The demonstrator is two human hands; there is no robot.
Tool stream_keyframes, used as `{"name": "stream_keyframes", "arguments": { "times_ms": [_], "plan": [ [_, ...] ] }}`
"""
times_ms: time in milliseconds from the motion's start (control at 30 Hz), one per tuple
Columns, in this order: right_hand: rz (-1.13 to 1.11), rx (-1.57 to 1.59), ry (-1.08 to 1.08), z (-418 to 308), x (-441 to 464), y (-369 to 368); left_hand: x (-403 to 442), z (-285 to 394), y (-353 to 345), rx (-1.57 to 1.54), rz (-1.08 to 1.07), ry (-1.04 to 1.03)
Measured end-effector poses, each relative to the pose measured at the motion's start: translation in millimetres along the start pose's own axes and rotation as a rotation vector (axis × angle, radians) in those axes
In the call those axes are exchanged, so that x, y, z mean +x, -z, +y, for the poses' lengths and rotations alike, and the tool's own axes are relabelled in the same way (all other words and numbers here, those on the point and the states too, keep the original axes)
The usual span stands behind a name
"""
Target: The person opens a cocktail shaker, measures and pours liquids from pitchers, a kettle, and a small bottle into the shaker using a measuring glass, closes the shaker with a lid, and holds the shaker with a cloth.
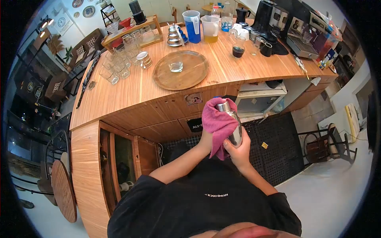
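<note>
A shiny metal shaker is held tilted in front of my body, below the counter's front edge. My right hand wraps round its lower part. A pink cloth lies over its upper left side, with the metal cap showing above. My left hand is pressed into the cloth from the left; its fingers are mostly hidden beneath the fabric. Beyond the hands, a round wooden tray rests on the counter, with a small clear glass on it.
Clear glasses and a mug stand left on the counter. Behind are a kettle, a blue pitcher and a pitcher of yellow liquid. A carafe and coffee machines stand right.
</note>
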State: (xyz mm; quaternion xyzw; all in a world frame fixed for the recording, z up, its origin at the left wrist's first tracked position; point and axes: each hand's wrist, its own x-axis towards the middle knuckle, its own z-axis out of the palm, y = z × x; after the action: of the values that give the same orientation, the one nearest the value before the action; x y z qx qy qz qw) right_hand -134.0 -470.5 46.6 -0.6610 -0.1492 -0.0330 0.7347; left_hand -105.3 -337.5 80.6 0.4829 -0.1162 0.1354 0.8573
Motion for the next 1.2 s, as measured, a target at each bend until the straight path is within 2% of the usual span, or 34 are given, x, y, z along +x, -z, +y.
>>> {"name": "stream_keyframes", "arguments": {
  "times_ms": [67,167,200,233,267,300,333,367,400,467,500,533,667,733,767,800,867,900,967,1000,1033,1067,1100,1133,1167,1200],
  "plan": [
    [0.028,-0.074,-0.011,-11,0,4,4,12,-9,0.265,-0.063,-0.100],
    [0.030,-0.239,0.087,-29,6,12,8,12,-7,0.266,-0.134,-0.081],
    [-0.069,-0.212,0.054,-29,8,20,10,7,-7,0.267,-0.133,-0.078],
    [-0.167,-0.183,0.022,-29,8,24,14,0,-6,0.024,-0.166,0.002],
    [-0.165,-0.182,0.022,-27,6,25,16,-7,-5,-0.219,-0.197,0.080],
    [-0.191,0.059,-0.040,-21,4,26,15,-13,-3,-0.219,-0.199,0.078],
    [-0.219,0.299,-0.099,-15,2,27,15,-18,-2,-0.388,-0.274,0.118],
    [-0.342,0.453,-0.309,-8,-5,37,14,-22,0,-0.558,-0.348,0.159],
    [-0.345,0.452,-0.303,-10,-4,41,13,-18,3,-0.550,-0.428,0.186],
    [-0.578,0.939,-0.577,-14,-1,43,17,-14,2,-0.531,-0.567,0.205],
    [-0.605,0.971,-0.594,2,-5,46,15,-22,6,-0.524,-0.575,0.200],
    [-0.612,0.971,-0.576,10,-13,44,9,-44,17,-0.630,-0.530,0.312],
    [-0.326,0.831,-0.443,17,-26,27,6,-125,66,-0.987,-0.387,0.766],
    [-0.384,0.844,-0.453,35,-22,34,-14,-21,2,0.417,-0.309,0.202],
    [-0.376,0.792,-0.456,44,-20,39,-15,5,-30,0.208,-0.138,0.328],
    [-0.370,0.731,-0.469,53,-18,47,-12,-14,-15,0.191,-0.145,0.302],
    [-0.240,0.656,-0.371,39,-17,38,-16,-64,34,0.239,-0.490,0.156],
    [-0.211,0.629,-0.322,44,-16,35,-17,-58,28,0.220,-0.473,0.151],
    [-0.178,0.549,-0.297,63,-21,38,-23,-34,10,0.075,-0.511,0.271],
    [-0.177,0.493,-0.317,70,-23,41,-25,-40,14,0.053,-0.445,0.274],
    [-0.170,0.330,-0.292,74,-22,39,-24,-56,22,-0.110,-0.417,0.403],
    [-0.134,0.037,-0.212,92,-20,46,-24,-68,28,-0.279,-0.382,0.530],
    [-0.198,-0.115,-0.124,68,-13,44,-25,-62,27,-0.037,-0.374,0.271],
    [-0.091,-0.248,-0.107,77,-11,46,-27,-51,26,0.216,-0.365,0.025],
    [-0.074,-0.067,-0.151,66,-5,44,-30,-36,23,0.106,-0.317,0.151],
    [0.393,-0.041,-0.089,53,-6,15,-30,-26,24,0.001,-0.272,0.274]
  ]
}}
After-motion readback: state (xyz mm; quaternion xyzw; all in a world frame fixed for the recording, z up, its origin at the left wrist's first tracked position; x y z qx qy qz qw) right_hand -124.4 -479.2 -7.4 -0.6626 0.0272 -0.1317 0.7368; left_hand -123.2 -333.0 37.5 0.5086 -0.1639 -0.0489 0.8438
